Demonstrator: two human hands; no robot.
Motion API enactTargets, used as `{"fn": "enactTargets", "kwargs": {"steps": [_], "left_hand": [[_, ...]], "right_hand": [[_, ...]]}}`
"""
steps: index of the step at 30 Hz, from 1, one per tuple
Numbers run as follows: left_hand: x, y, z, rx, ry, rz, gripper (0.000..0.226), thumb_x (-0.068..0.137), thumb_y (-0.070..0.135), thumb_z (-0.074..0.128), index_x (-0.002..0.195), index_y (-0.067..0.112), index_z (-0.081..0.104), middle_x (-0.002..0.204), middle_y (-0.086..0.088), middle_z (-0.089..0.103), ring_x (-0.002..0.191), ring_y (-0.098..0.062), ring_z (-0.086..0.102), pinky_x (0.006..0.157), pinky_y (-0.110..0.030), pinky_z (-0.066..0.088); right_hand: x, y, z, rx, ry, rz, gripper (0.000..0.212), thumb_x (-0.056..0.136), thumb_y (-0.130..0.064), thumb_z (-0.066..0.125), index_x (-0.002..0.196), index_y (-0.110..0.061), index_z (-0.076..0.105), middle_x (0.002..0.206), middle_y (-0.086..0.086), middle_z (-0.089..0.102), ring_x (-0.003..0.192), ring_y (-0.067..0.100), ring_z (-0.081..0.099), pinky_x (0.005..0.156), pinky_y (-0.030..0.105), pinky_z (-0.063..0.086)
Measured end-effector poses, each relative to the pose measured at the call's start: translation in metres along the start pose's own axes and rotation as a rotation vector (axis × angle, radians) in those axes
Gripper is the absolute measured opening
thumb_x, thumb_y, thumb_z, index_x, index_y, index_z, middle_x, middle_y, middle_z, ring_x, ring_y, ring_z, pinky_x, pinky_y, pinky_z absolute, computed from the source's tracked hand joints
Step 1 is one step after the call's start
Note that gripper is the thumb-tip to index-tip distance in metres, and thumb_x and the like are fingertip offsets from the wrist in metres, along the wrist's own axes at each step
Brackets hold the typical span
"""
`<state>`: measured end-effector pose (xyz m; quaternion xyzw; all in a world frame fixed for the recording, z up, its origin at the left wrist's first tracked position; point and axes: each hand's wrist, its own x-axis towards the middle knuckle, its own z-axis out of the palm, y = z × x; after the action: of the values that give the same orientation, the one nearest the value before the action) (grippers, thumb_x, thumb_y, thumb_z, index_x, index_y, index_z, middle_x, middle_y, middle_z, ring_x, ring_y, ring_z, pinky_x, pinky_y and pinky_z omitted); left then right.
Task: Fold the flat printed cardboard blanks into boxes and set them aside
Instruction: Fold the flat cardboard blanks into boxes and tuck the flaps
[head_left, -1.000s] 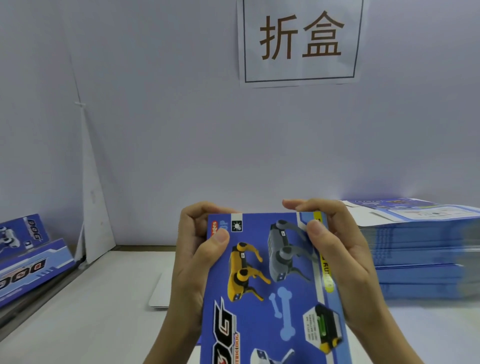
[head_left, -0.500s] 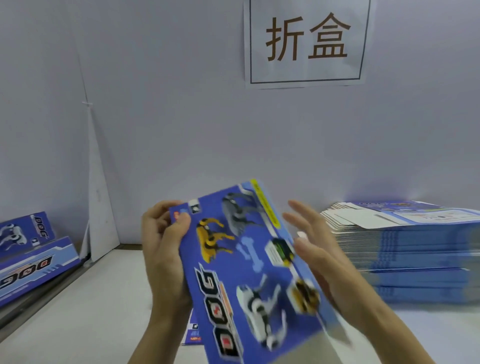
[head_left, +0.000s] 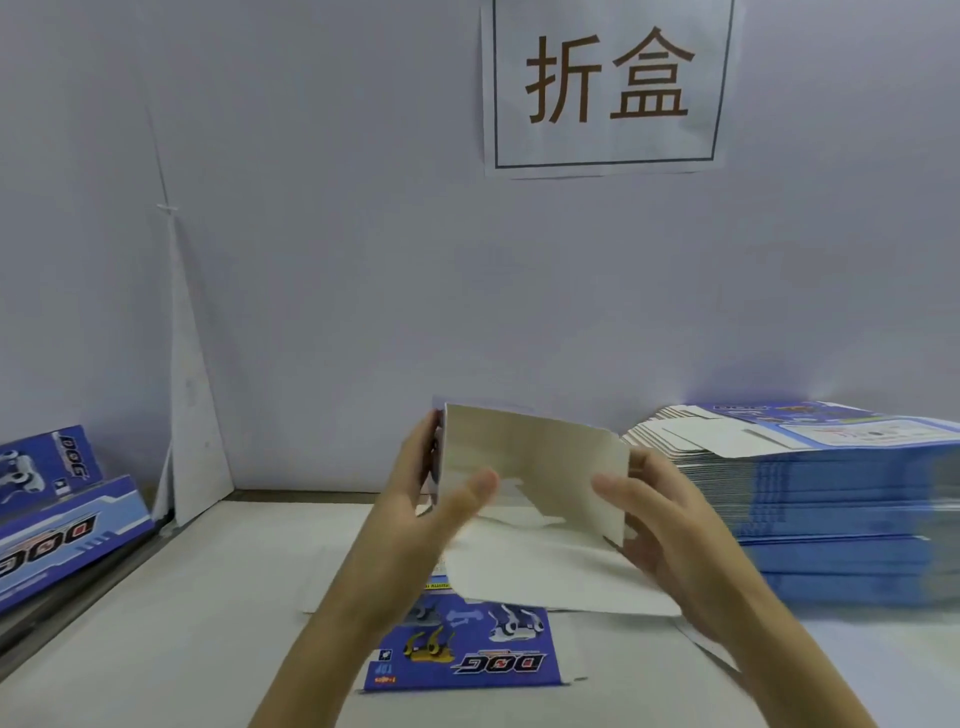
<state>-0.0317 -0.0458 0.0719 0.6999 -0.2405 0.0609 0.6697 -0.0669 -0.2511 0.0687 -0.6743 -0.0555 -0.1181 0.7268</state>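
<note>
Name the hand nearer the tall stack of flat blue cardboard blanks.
Right. The right hand sits just left of the stack; the left hand is farther left, across the held white-sided cardboard blank.

Soft, even light with a cool violet cast fills the scene. The pale wall (head_left: 311, 286) shows a faint purple glow above the tall stack of blue printed cardboard blanks (head_left: 831, 499), whose right end smears. The left hand (head_left: 431, 499) and right hand (head_left: 670, 514) are blurred at the fingertips around the white-faced cardboard blank (head_left: 535, 462). Shadows are weak, and straight lines bow near the edges.

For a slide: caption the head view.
Left hand and right hand hold a blank, white side showing, beside the stack.
</note>
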Motion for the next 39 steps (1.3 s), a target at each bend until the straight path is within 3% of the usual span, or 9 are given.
{"fn": "enactTargets", "kwargs": {"steps": [4,9,14,20,23,27,32,35,39], "left_hand": [[0.001,0.001,-0.014,-0.002,0.263,0.032,0.028,0.084,0.034,0.065,0.111,0.029,0.069,0.1,0.011,0.073,0.085,-0.003,0.069,0.061,-0.013,0.049],[-0.001,-0.003,-0.017,-0.02,0.392,0.062,0.023,0.07,0.049,0.064,0.08,0.03,0.074,0.078,0.005,0.075,0.06,-0.008,0.069,0.046,-0.014,0.047],[0.004,-0.011,-0.02,-0.399,0.202,-0.114,0.018,0.069,0.036,0.067,0.075,0.022,0.076,0.082,-0.005,0.074,0.067,-0.014,0.07,0.054,-0.022,0.055],[0.012,-0.022,-0.026,-0.303,0.195,-0.153,0.035,0.075,0.034,0.059,0.102,0.012,0.065,0.083,-0.001,0.074,0.072,-0.014,0.072,0.056,-0.022,0.056],[0.01,-0.026,-0.026,-0.559,0.078,-0.216,0.026,0.077,0.023,0.06,0.092,0.009,0.075,0.091,-0.01,0.074,0.077,-0.017,0.072,0.058,-0.023,0.057],[0.006,-0.03,-0.019,-0.805,-0.003,-0.292,0.026,0.079,0.021,0.057,0.093,0.007,0.075,0.096,-0.018,0.073,0.078,-0.024,0.073,0.05,-0.025,0.057],[0.004,-0.033,-0.016,-0.66,-0.089,-0.29,0.025,0.078,0.016,0.056,0.089,0.007,0.077,0.094,-0.016,0.073,0.079,-0.022,0.072,0.058,-0.027,0.058],[0.002,-0.023,-0.016,-0.215,-0.149,-0.215,0.023,0.074,0.027,0.071,0.094,0.016,0.073,0.095,-0.006,0.075,0.083,-0.019,0.072,0.065,-0.021,0.056],[0.0,-0.01,-0.023,0.369,-0.167,-0.065,0.064,0.053,0.051,0.081,0.11,0.043,0.055,0.106,0.023,0.062,0.1,0.002,0.059,0.074,-0.008,0.049]], "right_hand": [[0.0,-0.005,-0.005,-0.012,-0.009,-0.05,0.041,0.065,-0.038,0.081,0.097,-0.015,0.073,0.1,0.014,0.073,0.095,0.032,0.07,0.065,0.028,0.057],[0.002,0.001,0.003,0.054,0.12,-0.13,0.022,0.078,-0.032,0.067,0.086,-0.015,0.078,0.09,0.012,0.076,0.08,0.022,0.072,0.065,0.028,0.059],[0.006,0.005,-0.003,0.447,0.016,0.004,0.024,0.078,-0.018,0.058,0.083,-0.008,0.079,0.093,0.014,0.074,0.078,0.019,0.07,0.075,0.033,0.06],[0.012,0.012,-0.012,0.244,0.082,-0.051,0.019,0.074,-0.033,0.062,0.077,-0.022,0.078,0.078,0.0,0.071,0.065,0.008,0.062,0.056,0.024,0.051],[0.015,0.018,-0.017,0.325,0.055,0.087,0.025,0.074,-0.031,0.063,0.083,-0.015,0.079,0.085,0.007,0.073,0.07,0.014,0.067,0.064,0.027,0.054],[0.023,0.025,-0.023,0.368,0.147,0.208,0.008,0.087,-0.016,0.059,0.086,-0.014,0.067,0.062,-0.005,0.07,0.065,0.014,0.063,0.059,0.028,0.054],[0.022,0.018,-0.024,0.577,0.129,0.241,0.043,0.084,-0.023,0.058,0.12,0.0,0.065,0.109,0.013,0.068,0.099,0.027,0.063,0.08,0.038,0.054],[0.02,0.023,-0.026,0.518,0.132,0.266,0.042,0.099,-0.03,0.044,0.128,-0.005,0.059,0.112,0.019,0.068,0.097,0.033,0.063,0.081,0.043,0.049],[0.023,0.022,-0.032,0.452,0.163,0.174,0.052,0.081,-0.046,0.056,0.119,-0.011,0.064,0.098,0.019,0.072,0.076,0.033,0.07,0.075,0.043,0.051]]}}
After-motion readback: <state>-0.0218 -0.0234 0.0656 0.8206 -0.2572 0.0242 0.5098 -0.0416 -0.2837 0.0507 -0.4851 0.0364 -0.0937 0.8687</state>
